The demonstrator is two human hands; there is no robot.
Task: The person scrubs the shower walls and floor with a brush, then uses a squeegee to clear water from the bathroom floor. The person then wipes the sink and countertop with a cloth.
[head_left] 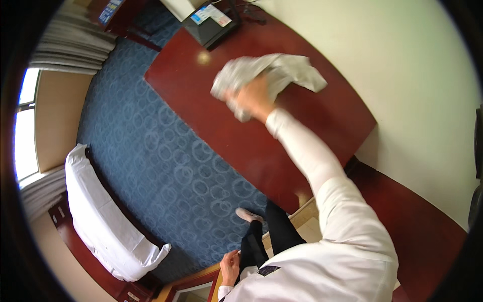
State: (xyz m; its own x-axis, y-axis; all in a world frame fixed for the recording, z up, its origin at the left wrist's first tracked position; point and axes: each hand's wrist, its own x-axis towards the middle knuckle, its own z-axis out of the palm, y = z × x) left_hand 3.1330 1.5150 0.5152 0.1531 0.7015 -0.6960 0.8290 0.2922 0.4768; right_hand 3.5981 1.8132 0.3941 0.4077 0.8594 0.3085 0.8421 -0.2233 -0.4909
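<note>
My right hand (255, 98) is closed on a greyish-white cloth (294, 70), pressing it against the dark red desk top (221, 128). The hand and the cloth's near folds are smeared by motion. One end of the cloth spreads out to the right across the wood. My right arm, in a white sleeve, stretches over the desk. Low by my left thigh hangs my left hand (230, 267), its fingers loosely curled, with nothing visible in them.
At the desk's far end sits a black box-like tray (209, 27) with cards on top, cables beside it. A pale wall (402, 90) borders the desk on the right. Patterned blue carpet (151, 136) lies left. A white-sheeted bed (103, 216) stands lower left.
</note>
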